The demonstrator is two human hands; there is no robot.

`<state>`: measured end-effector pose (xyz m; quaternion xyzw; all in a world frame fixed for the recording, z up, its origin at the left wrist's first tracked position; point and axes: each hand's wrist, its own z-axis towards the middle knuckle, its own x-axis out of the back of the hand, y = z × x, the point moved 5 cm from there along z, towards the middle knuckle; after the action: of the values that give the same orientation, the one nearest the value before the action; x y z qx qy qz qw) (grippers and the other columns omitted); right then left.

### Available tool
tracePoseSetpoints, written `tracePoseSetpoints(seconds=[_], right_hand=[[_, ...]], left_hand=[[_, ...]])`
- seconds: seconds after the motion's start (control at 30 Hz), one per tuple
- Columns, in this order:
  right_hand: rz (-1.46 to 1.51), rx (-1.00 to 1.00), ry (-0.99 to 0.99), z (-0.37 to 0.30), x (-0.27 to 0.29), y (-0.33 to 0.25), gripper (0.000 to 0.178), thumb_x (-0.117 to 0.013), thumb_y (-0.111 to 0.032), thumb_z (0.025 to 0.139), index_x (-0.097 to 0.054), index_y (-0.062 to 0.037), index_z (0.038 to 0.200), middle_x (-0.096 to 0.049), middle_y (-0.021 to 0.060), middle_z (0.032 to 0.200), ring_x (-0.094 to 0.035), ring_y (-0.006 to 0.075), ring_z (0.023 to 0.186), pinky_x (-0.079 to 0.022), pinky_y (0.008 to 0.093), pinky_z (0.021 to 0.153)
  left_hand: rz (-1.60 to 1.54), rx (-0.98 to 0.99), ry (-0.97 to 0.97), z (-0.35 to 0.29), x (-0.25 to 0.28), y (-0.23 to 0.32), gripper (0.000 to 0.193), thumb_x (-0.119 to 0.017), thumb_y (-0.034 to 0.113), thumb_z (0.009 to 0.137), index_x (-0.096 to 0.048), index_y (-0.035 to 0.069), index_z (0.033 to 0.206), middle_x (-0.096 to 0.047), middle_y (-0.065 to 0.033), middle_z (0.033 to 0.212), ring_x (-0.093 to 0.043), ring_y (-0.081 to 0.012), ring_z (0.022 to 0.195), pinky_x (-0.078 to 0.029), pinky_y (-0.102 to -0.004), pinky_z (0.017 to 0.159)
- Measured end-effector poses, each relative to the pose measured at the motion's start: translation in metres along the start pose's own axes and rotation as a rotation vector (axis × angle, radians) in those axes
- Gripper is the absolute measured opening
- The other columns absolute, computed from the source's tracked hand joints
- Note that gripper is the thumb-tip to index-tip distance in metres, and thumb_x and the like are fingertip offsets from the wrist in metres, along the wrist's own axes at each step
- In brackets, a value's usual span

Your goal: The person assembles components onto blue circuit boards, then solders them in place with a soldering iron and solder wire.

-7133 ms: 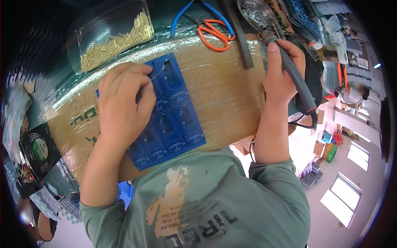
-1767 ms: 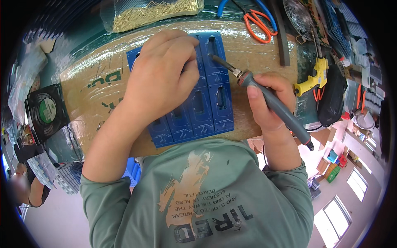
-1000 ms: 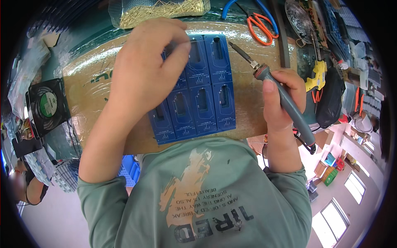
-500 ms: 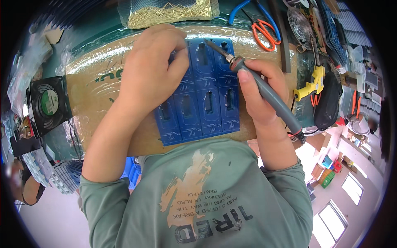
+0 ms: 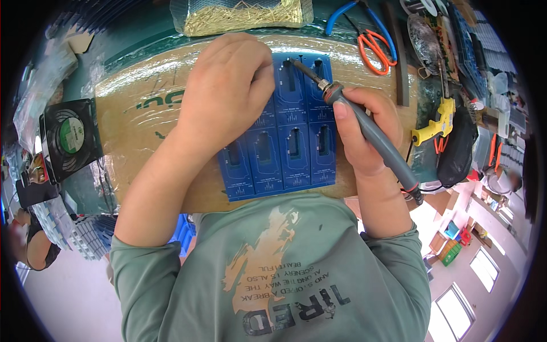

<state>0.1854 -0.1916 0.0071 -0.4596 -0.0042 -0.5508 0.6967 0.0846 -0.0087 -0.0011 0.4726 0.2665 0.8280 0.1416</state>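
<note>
A blue panel of circuit boards [image 5: 288,148] lies on a brown cardboard sheet [image 5: 139,131] on the bench. My left hand [image 5: 225,94] rests on the panel's upper left part with its fingers curled, pressing it down; what sits under the fingertips is hidden. My right hand [image 5: 364,134] grips a grey-handled soldering iron [image 5: 364,122] like a pen. Its metal tip touches the top edge of the panel, just right of my left fingertips.
A clear bag of gold-coloured pins [image 5: 242,14] lies beyond the cardboard. Orange-handled scissors [image 5: 373,48] and blue-handled pliers [image 5: 342,14] sit at the upper right, a yellow tool [image 5: 433,122] further right. A black fan [image 5: 68,137] stands at the left. Another person's arm [image 5: 34,251] shows at lower left.
Over the last seconds my right hand has brought the soldering iron from the right of the bench to the panel's top edge. My left hand has stayed on the panel.
</note>
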Motion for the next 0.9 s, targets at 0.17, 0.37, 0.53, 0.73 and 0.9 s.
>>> tracePoseSetpoints(seconds=[0.17,0.37,0.53,0.73,0.9], right_hand=[[0.015,-0.003,-0.002,-0.0009,-0.0012,0.0016,0.023,-0.08,-0.008,0.077,-0.068,-0.0024,0.095,-0.07,0.0109,0.084,-0.066,0.0251,0.072,-0.052,0.0317,0.066],[-0.007,0.018,-0.003,-0.0001,-0.0002,-0.0011,0.024,-0.08,-0.009,0.076,-0.068,-0.0023,0.095,-0.07,0.0111,0.083,-0.066,0.0258,0.073,-0.052,0.0322,0.066],[0.004,0.004,0.009,-0.0004,0.0013,-0.0018,0.022,-0.08,-0.008,0.076,-0.068,-0.0024,0.094,-0.07,0.0109,0.083,-0.067,0.0257,0.072,-0.052,0.0324,0.065],[-0.019,0.029,-0.005,-0.0003,0.0015,-0.0055,0.021,-0.08,-0.01,0.075,-0.069,-0.0022,0.091,-0.07,0.0115,0.083,-0.066,0.0255,0.069,-0.052,0.0323,0.062],[-0.001,0.043,-0.017,0.001,-0.0006,-0.0068,0.02,-0.08,-0.01,0.075,-0.069,-0.0022,0.089,-0.07,0.0112,0.08,-0.066,0.0249,0.067,-0.052,0.0323,0.06]], left_hand=[[-0.005,-0.067,0.06,0.0021,-0.0025,0.0014,0.008,-0.065,0.004,0.079,-0.06,0.003,0.085,-0.066,-0.0118,0.092,-0.062,-0.0321,0.093,-0.05,-0.0411,0.082],[-0.028,-0.11,0.107,0.0024,-0.0032,0.0026,0.008,-0.064,0.002,0.075,-0.058,0.003,0.081,-0.062,-0.0142,0.083,-0.06,-0.0346,0.087,-0.049,-0.0439,0.079],[-0.039,-0.091,0.091,0.001,0.0017,0.0045,0.008,-0.063,0.002,0.075,-0.058,0.002,0.081,-0.062,-0.0143,0.083,-0.06,-0.0349,0.087,-0.049,-0.0438,0.079],[-0.02,0.028,-0.04,-0.0015,0.0035,0.0004,0.009,-0.065,0.004,0.08,-0.06,0.004,0.087,-0.068,-0.0103,0.106,-0.063,-0.0301,0.103,-0.051,-0.0383,0.088],[-0.015,0.022,-0.044,-0.0018,0.0043,0.002,0.008,-0.064,0.005,0.08,-0.06,0.004,0.087,-0.068,-0.0103,0.108,-0.063,-0.0303,0.104,-0.051,-0.0384,0.089]])
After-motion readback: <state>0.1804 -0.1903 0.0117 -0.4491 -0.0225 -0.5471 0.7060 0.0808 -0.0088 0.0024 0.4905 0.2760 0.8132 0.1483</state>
